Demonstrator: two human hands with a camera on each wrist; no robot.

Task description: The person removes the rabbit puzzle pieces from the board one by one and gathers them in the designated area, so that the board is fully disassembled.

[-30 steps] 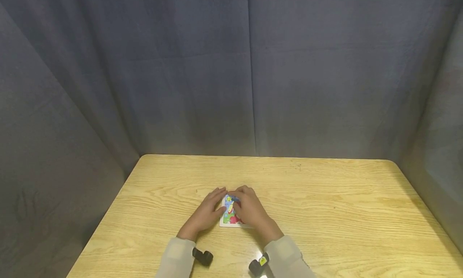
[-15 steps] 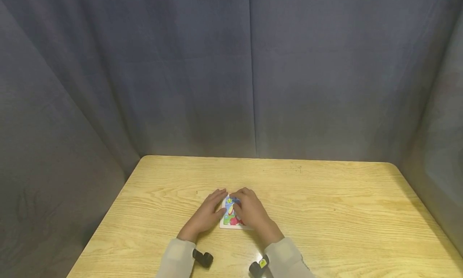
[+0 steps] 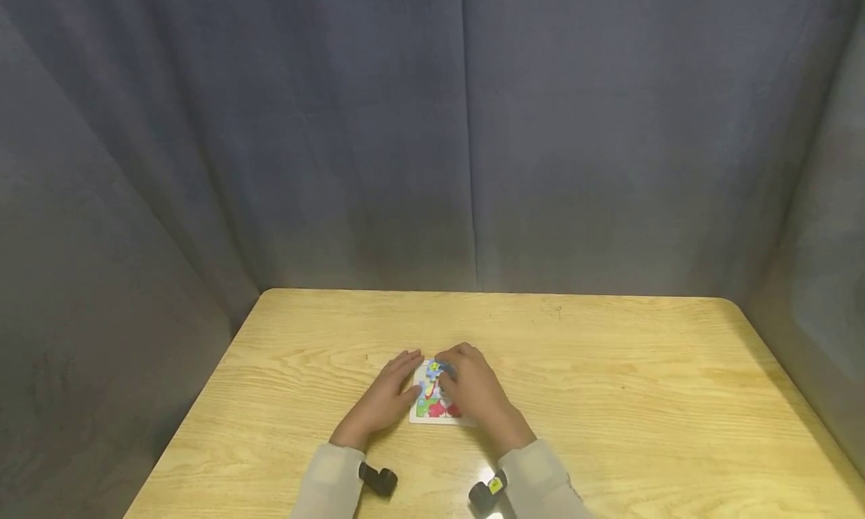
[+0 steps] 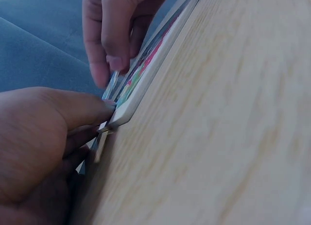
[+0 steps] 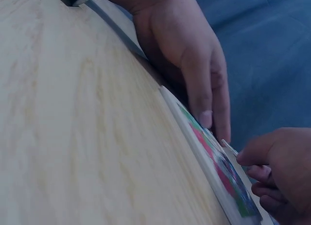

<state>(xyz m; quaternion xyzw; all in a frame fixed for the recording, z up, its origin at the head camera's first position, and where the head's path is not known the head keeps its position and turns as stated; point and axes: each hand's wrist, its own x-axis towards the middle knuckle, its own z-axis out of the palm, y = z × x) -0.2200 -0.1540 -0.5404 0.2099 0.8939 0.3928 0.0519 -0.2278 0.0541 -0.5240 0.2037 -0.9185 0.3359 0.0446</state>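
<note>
A small picture puzzle in a white frame (image 3: 439,420) lies on the table. My left hand (image 3: 387,393) rests along its left side with fingers stretched out, the thumb (image 4: 92,108) on the frame's edge. From the right, my right hand (image 3: 476,387) pinches a blue puzzle piece (image 3: 433,369) with a yellow flower between thumb and fingers, over the upper part of the puzzle. That piece tilts up in the right wrist view, its thin edge showing at the fingertips. Green and red pieces (image 5: 206,142) lie in the frame. My right hand covers the puzzle's right side.
The wood-grain table (image 3: 642,399) stretches out around the puzzle. Grey curtains (image 3: 365,136) hang behind it and at both sides. A black wrist camera (image 3: 380,480) sits on my left sleeve, another (image 3: 485,493) on the right.
My right hand has shifted slightly up and right. The blue flower piece has risen and tilted with it, with a pale patch now showing beside it. My left hand has stayed in place.
</note>
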